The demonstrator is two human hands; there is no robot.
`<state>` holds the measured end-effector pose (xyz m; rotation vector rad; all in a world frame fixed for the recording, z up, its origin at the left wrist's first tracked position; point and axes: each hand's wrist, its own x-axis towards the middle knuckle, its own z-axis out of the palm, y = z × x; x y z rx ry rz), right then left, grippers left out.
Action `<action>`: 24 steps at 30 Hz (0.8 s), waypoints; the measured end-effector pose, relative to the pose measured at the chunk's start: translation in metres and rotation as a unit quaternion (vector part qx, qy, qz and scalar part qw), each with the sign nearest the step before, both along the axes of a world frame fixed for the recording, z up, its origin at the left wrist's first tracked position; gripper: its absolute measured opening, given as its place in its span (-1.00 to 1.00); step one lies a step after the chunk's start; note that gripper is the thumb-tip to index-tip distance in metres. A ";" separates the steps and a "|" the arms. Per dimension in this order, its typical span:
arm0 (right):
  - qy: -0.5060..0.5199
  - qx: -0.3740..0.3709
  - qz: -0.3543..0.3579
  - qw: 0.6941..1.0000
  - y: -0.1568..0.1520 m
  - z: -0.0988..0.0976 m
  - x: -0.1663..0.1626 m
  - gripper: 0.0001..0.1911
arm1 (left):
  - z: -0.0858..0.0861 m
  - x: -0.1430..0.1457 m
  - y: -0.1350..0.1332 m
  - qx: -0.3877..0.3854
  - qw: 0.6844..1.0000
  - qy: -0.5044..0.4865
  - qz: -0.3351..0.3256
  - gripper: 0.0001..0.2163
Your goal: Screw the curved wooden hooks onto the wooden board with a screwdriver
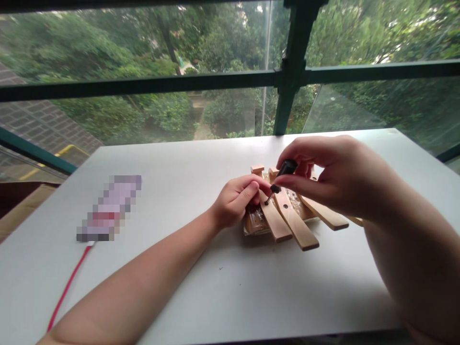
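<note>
Several flat wooden slats (293,223) lie fanned out over a plastic-wrapped wooden bundle (256,219) on the white table (215,287). My left hand (235,200) rests curled on the left side of the bundle, fingers pressing on a slat near a small dark hole. My right hand (323,175) hovers just above the slats and pinches a small black-handled screwdriver (282,175) between thumb and fingers. Its tip points down at the slat beside my left fingers.
A blurred pinkish object (109,208) with a red cord (68,285) lies on the table's left side. Behind the table is a green-framed window (287,76) with trees outside. A cardboard box edge (17,211) shows at far left.
</note>
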<state>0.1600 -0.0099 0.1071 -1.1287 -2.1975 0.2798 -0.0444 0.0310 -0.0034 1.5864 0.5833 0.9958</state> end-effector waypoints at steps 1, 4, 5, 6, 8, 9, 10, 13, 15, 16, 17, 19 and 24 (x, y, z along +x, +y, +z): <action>0.005 -0.005 -0.005 1.000 -0.001 -0.001 -0.002 -0.86 | 0.000 0.000 0.000 0.002 1.000 -0.007 0.009 -0.68; 0.010 -0.022 -0.005 1.000 -0.007 -0.001 -0.008 -0.90 | 0.002 0.000 0.001 0.006 1.000 -0.007 0.017 -0.71; 0.009 -0.029 -0.003 1.000 -0.008 0.000 -0.010 -0.92 | 0.002 0.000 0.001 0.008 1.000 -0.007 0.016 -0.72; 0.006 -0.035 -0.003 0.999 -0.010 0.000 -0.012 -0.94 | 0.001 0.000 0.001 0.010 1.000 -0.010 0.013 -0.74; 0.001 -0.040 -0.006 0.999 -0.012 0.000 -0.014 -0.96 | -0.001 0.000 0.001 0.017 1.000 -0.020 -0.005 -0.74; -0.003 -0.038 -0.010 0.999 -0.012 0.000 -0.015 -0.96 | -0.002 0.000 0.000 0.023 0.999 -0.025 -0.016 -0.73; -0.006 -0.033 -0.016 0.999 -0.012 0.000 -0.015 -0.95 | -0.003 0.000 0.000 0.033 0.999 -0.025 -0.024 -0.71; -0.010 -0.013 -0.039 0.999 -0.010 -0.001 -0.014 -0.89 | -0.006 0.001 -0.002 0.076 0.997 0.009 -0.017 -0.68; -0.011 -0.005 -0.052 0.999 -0.008 -0.001 -0.014 -0.84 | -0.007 0.002 -0.003 0.105 0.994 0.039 0.008 -0.71; -0.011 -0.003 -0.058 0.998 -0.008 -0.001 -0.014 -0.82 | -0.007 0.002 -0.003 0.114 0.992 0.051 0.023 -0.74; -0.011 -0.001 -0.063 0.998 -0.008 -0.001 -0.015 -0.80 | -0.007 0.003 -0.003 0.121 0.990 0.059 0.036 -0.76; -0.007 -0.002 -0.072 0.997 -0.007 -0.003 -0.017 -0.76 | -0.007 0.004 -0.003 0.127 0.989 0.061 0.051 -0.79; 0.029 -0.018 -0.050 0.998 -0.004 -0.008 -0.020 -0.85 | -0.004 0.006 -0.004 0.131 0.989 0.046 0.046 -0.79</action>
